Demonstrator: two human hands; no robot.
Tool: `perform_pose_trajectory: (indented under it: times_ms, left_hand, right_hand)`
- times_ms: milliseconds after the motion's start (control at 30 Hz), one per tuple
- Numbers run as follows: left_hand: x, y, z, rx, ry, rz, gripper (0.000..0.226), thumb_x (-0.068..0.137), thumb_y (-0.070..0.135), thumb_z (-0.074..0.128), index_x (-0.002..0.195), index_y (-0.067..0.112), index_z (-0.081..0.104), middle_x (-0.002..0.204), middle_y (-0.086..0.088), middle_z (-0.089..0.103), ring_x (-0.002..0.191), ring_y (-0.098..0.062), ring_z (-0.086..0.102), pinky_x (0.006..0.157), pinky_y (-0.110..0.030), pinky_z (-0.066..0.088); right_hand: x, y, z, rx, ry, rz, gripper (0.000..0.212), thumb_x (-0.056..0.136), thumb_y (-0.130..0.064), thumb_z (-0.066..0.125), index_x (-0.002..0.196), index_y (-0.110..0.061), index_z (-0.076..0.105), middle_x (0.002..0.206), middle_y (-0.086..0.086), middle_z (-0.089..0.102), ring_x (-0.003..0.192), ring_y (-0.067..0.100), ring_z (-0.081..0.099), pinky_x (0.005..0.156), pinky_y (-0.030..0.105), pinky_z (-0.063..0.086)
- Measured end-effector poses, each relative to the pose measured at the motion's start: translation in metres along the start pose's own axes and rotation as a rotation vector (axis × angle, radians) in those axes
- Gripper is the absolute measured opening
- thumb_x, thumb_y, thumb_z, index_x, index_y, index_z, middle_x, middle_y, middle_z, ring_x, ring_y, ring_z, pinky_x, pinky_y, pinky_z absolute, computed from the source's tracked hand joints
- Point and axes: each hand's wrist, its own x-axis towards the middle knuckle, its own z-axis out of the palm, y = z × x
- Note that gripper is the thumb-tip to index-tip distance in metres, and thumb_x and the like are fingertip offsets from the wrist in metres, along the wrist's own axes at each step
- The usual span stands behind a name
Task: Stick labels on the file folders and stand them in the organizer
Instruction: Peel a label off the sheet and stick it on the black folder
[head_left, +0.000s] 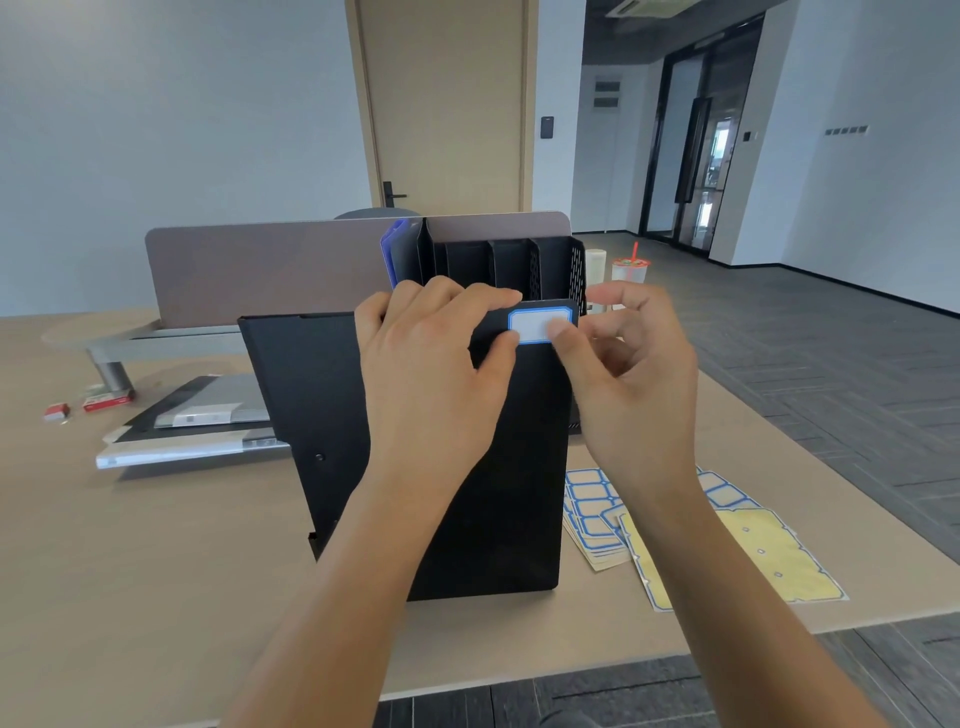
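Note:
A black file folder (498, 493) stands tilted on the desk in front of me. A white label with a blue border (537, 325) sits at its top right corner. My left hand (431, 374) grips the folder's top edge, thumb touching the label's left side. My right hand (634, 374) presses the label's right side with the thumb, fingers curled. Behind stands the black mesh organizer (519, 265), with a blue folder (390, 249) and a dark one in its left slots.
Label sheets (592, 514) with blue-bordered stickers and a yellow backing sheet (763, 556) lie at the right. Grey and white folders (208, 415) lie flat at the left, near small red boxes (106, 401). A drink cup (629, 270) stands beside the organizer. The desk edge runs close on the right.

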Motion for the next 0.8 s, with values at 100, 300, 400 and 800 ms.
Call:
perform_pose_trajectory:
  times_ms: [100,300,400,800]
  left_hand:
    - [-0.0005,0.0009,0.0004,-0.006,0.012,-0.002,0.025,0.089,0.034,0.070,0.113,0.034,0.072,0.096,0.011,0.067,0.096,-0.014,0.058,0.094,-0.024,0.021]
    - [0.0016,0.0036,0.0017,-0.037,0.055,-0.011,0.018,0.091,0.044,0.069,0.105,0.033,0.072,0.091,0.013,0.068,0.089,-0.012,0.058,0.090,-0.022,0.021]
    - [0.0004,0.0052,0.0026,-0.030,0.069,-0.013,0.016,0.090,0.043,0.071,0.103,0.033,0.072,0.089,0.013,0.067,0.087,-0.012,0.057,0.089,-0.024,0.021]
    - [0.0009,0.0078,0.0016,0.000,0.064,-0.028,0.014,0.090,0.040,0.072,0.101,0.033,0.070,0.088,0.013,0.066,0.087,-0.013,0.057,0.088,-0.026,0.022]
  right_hand:
    - [0.0017,-0.0027,0.0039,0.002,0.007,0.018,0.032,0.092,-0.026,0.081,0.117,-0.026,0.062,0.083,-0.003,0.072,0.077,0.021,0.070,0.072,0.039,0.059]
    - [-0.0002,-0.0004,0.0050,0.004,0.019,-0.029,0.029,0.094,-0.021,0.079,0.117,-0.023,0.062,0.076,-0.006,0.066,0.070,0.017,0.066,0.067,0.023,0.047]
    - [0.0009,-0.0014,0.0064,0.020,0.038,-0.018,0.028,0.093,-0.025,0.080,0.115,-0.023,0.063,0.073,-0.001,0.064,0.068,0.017,0.062,0.066,0.024,0.047]
    - [-0.0024,0.0003,0.0007,0.065,-0.022,-0.012,0.030,0.094,-0.011,0.078,0.118,-0.020,0.061,0.079,-0.012,0.068,0.076,0.021,0.072,0.069,0.031,0.054]
